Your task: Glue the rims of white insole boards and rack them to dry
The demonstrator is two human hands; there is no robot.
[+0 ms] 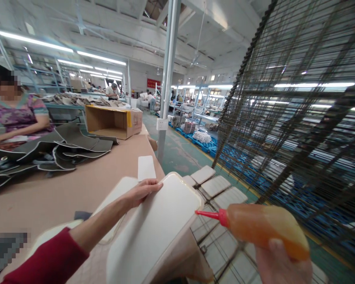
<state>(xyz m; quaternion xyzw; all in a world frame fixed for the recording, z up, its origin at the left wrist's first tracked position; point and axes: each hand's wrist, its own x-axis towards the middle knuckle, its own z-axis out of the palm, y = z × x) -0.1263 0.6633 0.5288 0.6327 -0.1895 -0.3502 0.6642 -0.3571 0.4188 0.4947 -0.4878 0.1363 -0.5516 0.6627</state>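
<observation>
A white panel with rounded corners [158,225] is tilted up over the table's edge, a yellowish line of glue along its rim. My left hand [144,190] grips this panel at its upper left edge, thumb on the white face. In my right hand [279,260] is a squeeze bottle [263,227] of amber glue with a red nozzle. The bottle lies nearly level, and its tip meets the panel's right edge. More pale panels lie beneath my left arm, and a small white card [146,167] rests just beyond that hand.
Grey fabric pieces with white edges [77,144] are heaped at the left of the brown tabletop [130,157]. An open cardboard box [114,122] stands behind them, before a pole [167,79]. At the right, a wire rack [272,98] holds several pale panels low down. A co-worker [14,110] sits at far left.
</observation>
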